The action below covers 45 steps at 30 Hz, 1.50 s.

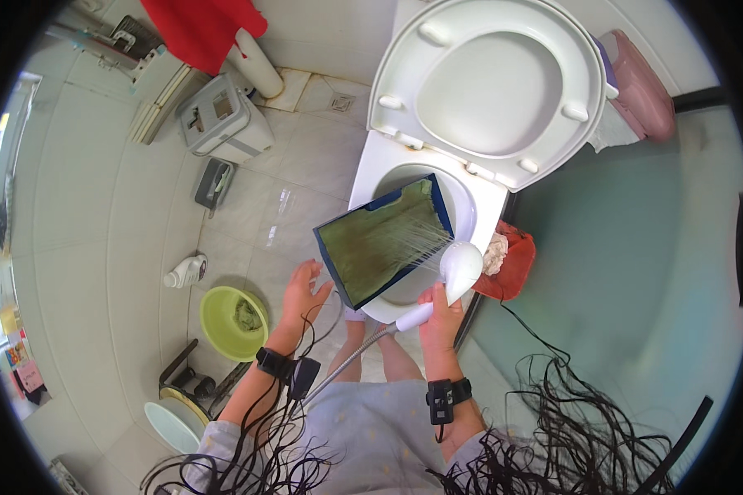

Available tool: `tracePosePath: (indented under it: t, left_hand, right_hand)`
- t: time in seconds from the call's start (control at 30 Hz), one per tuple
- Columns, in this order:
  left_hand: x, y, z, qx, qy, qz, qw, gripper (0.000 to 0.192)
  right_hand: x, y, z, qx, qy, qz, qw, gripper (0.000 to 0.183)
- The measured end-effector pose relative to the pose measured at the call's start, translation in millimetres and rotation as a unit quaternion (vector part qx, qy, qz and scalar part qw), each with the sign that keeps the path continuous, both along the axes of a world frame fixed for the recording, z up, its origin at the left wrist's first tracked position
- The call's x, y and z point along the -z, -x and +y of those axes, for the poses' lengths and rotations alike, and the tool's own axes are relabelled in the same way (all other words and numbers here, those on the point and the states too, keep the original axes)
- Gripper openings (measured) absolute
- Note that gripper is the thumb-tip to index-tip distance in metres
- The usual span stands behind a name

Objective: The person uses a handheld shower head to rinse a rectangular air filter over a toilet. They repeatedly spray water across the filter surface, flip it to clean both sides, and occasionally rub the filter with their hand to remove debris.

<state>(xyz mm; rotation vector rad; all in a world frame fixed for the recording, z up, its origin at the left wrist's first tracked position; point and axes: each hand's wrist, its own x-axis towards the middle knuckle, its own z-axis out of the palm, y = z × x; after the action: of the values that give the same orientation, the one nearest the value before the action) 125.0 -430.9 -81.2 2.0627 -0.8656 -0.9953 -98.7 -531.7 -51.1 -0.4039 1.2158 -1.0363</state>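
Note:
My right hand (441, 318) grips the handle of a white handheld shower head (460, 267), whose flexible metal hose runs down past my body. Water sprays from it to the left, onto a shallow dark-blue rectangular box (333, 267). The box's inside is coated in murky olive-green and brown, with a ragged edge along the top. It rests tilted over the bowl of a white toilet (371, 161). Beside the box's left side is my left hand (305, 294), fingers apart and holding nothing; whether a fingertip touches the box is hard to tell.
The toilet lid and seat (402, 68) stand raised. At right, a red waste bin (520, 266) holds crumpled paper beside a frosted glass panel (600, 247). On the left floor are a lime-green basin (213, 315), a white bottle (186, 271) and a lidded grey-white bucket (226, 120).

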Motion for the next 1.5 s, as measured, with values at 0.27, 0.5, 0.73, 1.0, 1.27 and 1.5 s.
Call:
tracePosePath:
  t: [0.27, 0.5, 0.73, 1.0, 1.27, 1.5]
  left_hand:
    - [24.4, 10.6, -43.3, -0.093, -0.05, -0.038, 0.994, 0.077]
    - [43.1, 12.3, -45.3, -0.144, -0.078, 0.176, 0.971, 0.067]
    - [56.6, 13.6, -29.9, -0.103, -0.093, 0.224, 0.965, 0.038]
    - [36.9, 16.0, -19.8, -0.113, -0.037, 0.192, 0.974, 0.031]
    - [-8.4, 29.9, -9.2, -0.084, -0.049, 0.164, 0.982, 0.026]
    - [-44.4, 39.7, -6.1, -0.143, -0.092, 0.147, 0.974, 0.029]
  right_hand:
    - [3.7, 7.3, -15.8, 0.058, 0.0, -0.02, 0.998, 0.005]
    - [-1.5, 14.9, -23.9, 0.015, 0.033, 0.005, 0.999, 0.003]
    - [-3.7, 16.9, -23.3, -0.023, -0.015, 0.045, 0.999, 0.006]
    - [-3.8, 15.8, -17.7, -0.009, 0.015, 0.001, 1.0, 0.007]
    - [-10.8, 13.7, -11.8, -0.009, -0.003, 0.002, 1.0, 0.008]
    - [-15.6, 17.3, 0.5, -0.013, 0.0, 0.004, 1.0, 0.005]
